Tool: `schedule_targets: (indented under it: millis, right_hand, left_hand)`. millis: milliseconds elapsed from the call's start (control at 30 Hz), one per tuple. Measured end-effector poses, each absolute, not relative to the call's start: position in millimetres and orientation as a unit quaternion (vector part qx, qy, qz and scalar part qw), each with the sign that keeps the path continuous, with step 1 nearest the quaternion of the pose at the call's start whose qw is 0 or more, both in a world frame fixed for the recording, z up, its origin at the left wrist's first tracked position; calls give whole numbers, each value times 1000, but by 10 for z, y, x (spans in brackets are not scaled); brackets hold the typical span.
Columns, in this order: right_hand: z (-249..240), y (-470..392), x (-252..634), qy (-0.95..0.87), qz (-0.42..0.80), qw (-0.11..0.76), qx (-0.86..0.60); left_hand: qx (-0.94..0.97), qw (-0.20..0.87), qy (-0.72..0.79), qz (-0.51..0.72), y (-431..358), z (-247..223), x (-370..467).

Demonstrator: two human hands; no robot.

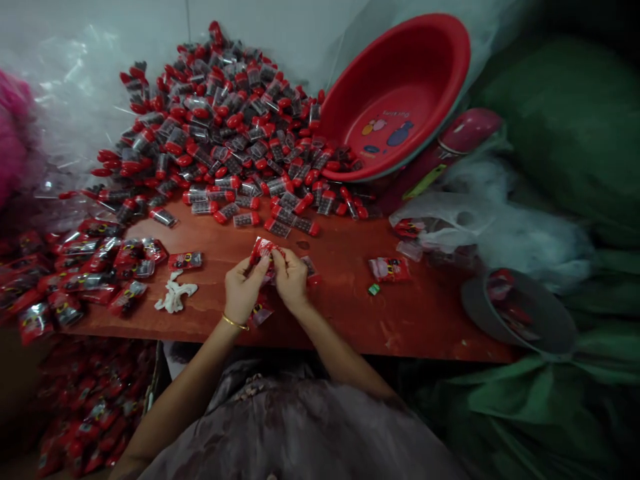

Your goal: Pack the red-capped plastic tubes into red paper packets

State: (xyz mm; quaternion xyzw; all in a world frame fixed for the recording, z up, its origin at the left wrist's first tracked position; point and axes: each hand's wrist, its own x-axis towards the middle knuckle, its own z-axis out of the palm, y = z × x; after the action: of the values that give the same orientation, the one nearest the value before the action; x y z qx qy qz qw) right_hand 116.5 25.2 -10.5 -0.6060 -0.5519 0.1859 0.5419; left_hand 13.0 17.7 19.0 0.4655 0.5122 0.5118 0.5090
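Near the middle of the reddish table (345, 300), my left hand (243, 287) and my right hand (291, 279) pinch a small red printed packet (263, 249) between their thumbs and fingers. What is inside the packet cannot be made out. Under my hands lies another red packet (261, 311), partly covered. Just right of my right hand is a small clear-and-red piece (311, 272), partly hidden. Beyond my hands rises a large heap of clear tubes with red caps (225, 127), dark pieces inside them.
Filled red packets (100, 267) pile up at the left, beside a crumpled white scrap (175, 293). A tilted red basin (400, 93) leans at the back right. A grey bowl (520, 317) holds packets at the table's right edge. More packets (95, 407) lie below, left.
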Motion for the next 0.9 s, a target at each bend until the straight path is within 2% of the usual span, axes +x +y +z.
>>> schedule_targets:
  millis: [200,367,433,533,600,700,900]
  right_hand:
    - [-114,111,1092,-566,185,507,-623]
    - [-17,136,1575,-659,183,454,-571]
    - [46,196,1905,-745,157,369,-533]
    - [107,268,2314,-852,149,184,-468]
    - [124,266,2456,-875,140,113,-449]
    - [130,197,2522,-881,126,92,-448]
    - [27,65,2553,-865,137,116,-468]
  left_hand:
    - [275,623,473,560,176,183,231]
    - [225,623,503,555,264,266,113]
    - [226,636,505,537,299,285,68]
    - [235,683,493,485,304,275,61]
    - [229,706,490,457,283,251,88]
    - [217,712,497,447,251,218,120]
    - [201,717,507,434,231,229,104]
